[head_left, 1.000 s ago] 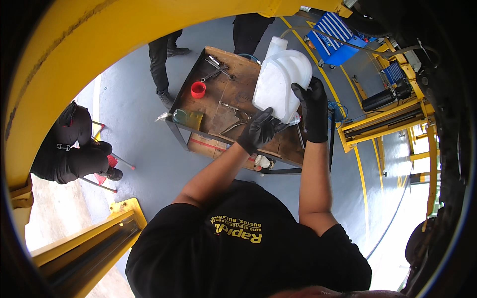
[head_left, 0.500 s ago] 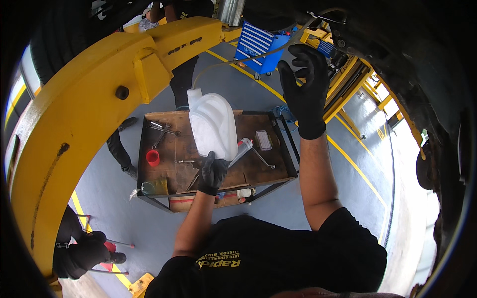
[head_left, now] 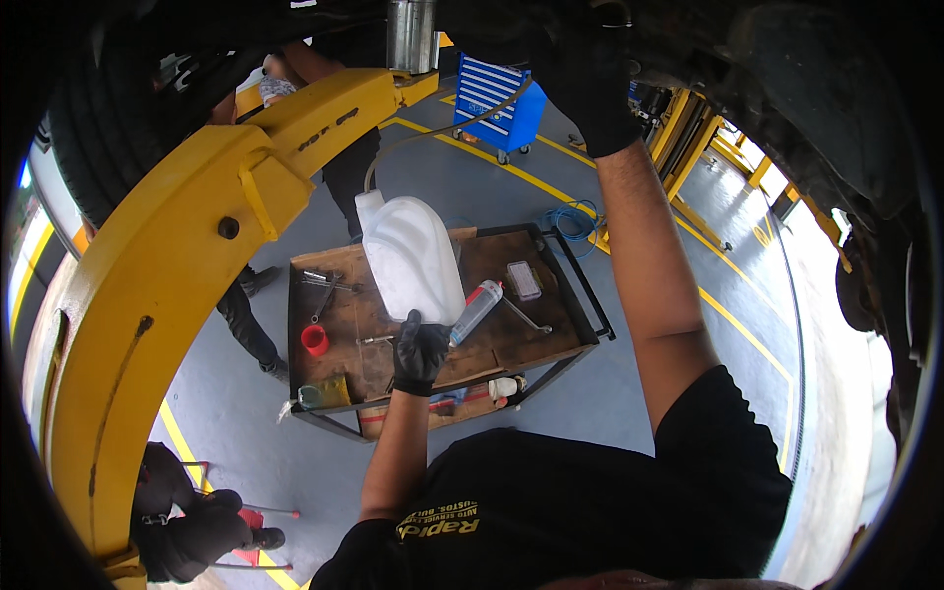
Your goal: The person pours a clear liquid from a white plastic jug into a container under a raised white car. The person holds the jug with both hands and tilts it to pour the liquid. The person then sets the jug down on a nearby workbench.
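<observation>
My left hand (head_left: 420,354), in a black glove, grips a white plastic jug (head_left: 413,258) by its lower end and holds it up over a tool cart (head_left: 521,346). From the jug's neck a thin, brownish clear tube (head_left: 433,132) curves up to the right toward the dark vehicle underside (head_left: 787,69). My right hand (head_left: 593,98), gloved in black too, is raised to that underside near the tube's upper end. Its fingers are lost in shadow, so what they touch is hidden.
A yellow lift arm (head_left: 147,295) curves along the left. On the cart are a spray can (head_left: 476,311), a wrench (head_left: 527,317), a red cup (head_left: 315,340) and a small case (head_left: 524,280). Beyond stands a blue tool cabinet (head_left: 495,103). Another person (head_left: 192,521) is at lower left.
My right hand has gone up from below, where its fingers were spread in view, into the dark underside. The left hand still holds the jug; the view has shifted slightly.
</observation>
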Tool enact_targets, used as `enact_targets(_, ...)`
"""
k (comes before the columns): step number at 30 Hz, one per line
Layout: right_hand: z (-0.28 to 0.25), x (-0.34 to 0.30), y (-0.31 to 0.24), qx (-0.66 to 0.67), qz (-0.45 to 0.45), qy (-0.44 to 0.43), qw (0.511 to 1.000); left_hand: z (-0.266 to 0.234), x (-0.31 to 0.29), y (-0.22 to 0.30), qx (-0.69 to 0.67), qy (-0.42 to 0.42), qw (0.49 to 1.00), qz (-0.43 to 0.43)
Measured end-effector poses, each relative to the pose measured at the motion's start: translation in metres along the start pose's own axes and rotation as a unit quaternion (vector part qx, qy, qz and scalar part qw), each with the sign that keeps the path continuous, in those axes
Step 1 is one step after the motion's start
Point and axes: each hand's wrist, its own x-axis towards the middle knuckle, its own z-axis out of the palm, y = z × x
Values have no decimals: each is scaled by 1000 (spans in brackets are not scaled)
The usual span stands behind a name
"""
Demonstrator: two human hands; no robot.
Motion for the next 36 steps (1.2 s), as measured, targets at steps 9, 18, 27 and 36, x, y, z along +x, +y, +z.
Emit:
enact_targets(9,41,-9,26,-22,-41,37,998,11,0,-2,25,-1,1000,19)
enact_targets(18,49,-27,78,-479,-214,-308,794,19,-7,-8,-26,-50,998,19)
enact_targets(27,83,-36,141,-517,-240,-254,782,52,-17,0,-37,-52,997,44)
enact_targets(36,115,-42,193,-759,-374,-61,529,23,-1,-4,-79,-53,995,-3)
